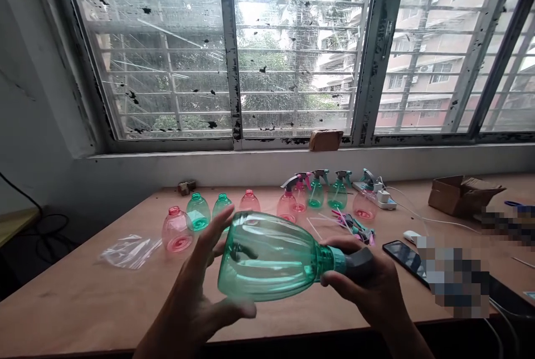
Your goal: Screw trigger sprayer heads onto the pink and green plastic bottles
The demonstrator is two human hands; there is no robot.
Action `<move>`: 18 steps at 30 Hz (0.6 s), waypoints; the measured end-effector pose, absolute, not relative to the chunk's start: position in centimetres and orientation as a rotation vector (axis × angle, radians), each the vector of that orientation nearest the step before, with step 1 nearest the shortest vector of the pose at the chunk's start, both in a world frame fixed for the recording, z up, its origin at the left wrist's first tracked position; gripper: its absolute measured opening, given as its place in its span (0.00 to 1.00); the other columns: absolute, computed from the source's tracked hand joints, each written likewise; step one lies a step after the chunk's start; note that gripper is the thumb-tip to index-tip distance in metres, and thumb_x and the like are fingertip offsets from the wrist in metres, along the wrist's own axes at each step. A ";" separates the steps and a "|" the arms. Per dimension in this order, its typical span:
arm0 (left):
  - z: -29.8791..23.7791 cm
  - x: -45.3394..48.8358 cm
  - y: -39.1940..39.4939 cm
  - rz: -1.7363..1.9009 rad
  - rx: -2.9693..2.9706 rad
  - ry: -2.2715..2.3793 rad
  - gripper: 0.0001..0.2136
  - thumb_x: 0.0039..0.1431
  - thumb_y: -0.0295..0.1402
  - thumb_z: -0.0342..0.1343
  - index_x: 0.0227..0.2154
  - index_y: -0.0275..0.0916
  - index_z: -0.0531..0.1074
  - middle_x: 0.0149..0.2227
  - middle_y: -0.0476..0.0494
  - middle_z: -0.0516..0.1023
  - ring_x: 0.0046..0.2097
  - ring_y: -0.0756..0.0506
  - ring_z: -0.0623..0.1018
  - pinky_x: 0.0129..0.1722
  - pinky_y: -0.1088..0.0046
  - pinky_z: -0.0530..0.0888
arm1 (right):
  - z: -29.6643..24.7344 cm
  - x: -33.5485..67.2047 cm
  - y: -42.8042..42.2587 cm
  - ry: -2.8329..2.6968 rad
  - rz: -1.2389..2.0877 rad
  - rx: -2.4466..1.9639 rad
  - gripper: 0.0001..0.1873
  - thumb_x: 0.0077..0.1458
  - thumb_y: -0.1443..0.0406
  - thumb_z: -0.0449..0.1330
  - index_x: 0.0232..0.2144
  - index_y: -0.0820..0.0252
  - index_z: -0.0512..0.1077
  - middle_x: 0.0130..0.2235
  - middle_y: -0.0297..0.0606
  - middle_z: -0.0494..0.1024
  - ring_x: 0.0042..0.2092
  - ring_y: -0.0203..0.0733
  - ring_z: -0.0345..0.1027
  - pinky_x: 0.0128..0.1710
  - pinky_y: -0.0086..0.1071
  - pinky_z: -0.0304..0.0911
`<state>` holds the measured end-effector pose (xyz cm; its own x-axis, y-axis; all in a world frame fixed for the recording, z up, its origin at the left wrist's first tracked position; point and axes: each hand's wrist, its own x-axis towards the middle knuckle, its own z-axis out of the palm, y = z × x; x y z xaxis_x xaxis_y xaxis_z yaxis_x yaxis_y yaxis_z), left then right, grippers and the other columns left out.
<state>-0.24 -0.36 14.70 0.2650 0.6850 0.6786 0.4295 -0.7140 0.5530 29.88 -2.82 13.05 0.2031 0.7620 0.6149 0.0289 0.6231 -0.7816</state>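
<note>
I hold a clear green spray bottle (pixel 271 256) on its side above the table's near edge, base to the left. My left hand (pixel 200 286) cups the base, fingers curled round it and thumb underneath. My right hand (pixel 370 284) grips the neck end, wrapped round the grey spray head (pixel 358 263) screwed on the teal collar. Behind stand bare pink and green bottles (pixel 196 211) without heads, and to their right several bottles fitted with trigger heads (pixel 316 189).
A wooden table (pixel 83 297) runs under a barred window. A crumpled plastic bag (pixel 129 251) lies at left. Loose spray heads (pixel 355 225), a power strip (pixel 382 194), a phone (pixel 403 256) and a cardboard box (pixel 462 194) lie at right.
</note>
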 end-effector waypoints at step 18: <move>15.6 -0.8 0.7 1.367 2.474 1.118 0.41 0.66 0.61 0.66 0.78 0.67 0.58 0.78 0.41 0.67 0.75 0.20 0.71 0.67 0.40 0.79 | 12.9 29.5 -1.8 -1.115 1.045 -0.673 0.21 0.49 0.56 0.86 0.39 0.59 0.87 0.27 0.33 0.85 0.27 0.42 0.81 0.30 0.34 0.85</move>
<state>-0.81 0.72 15.58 0.3266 0.6432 0.6925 0.5515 -0.7247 0.4130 29.46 -1.77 12.94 0.0799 0.9184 0.3874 -0.3274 0.3913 -0.8601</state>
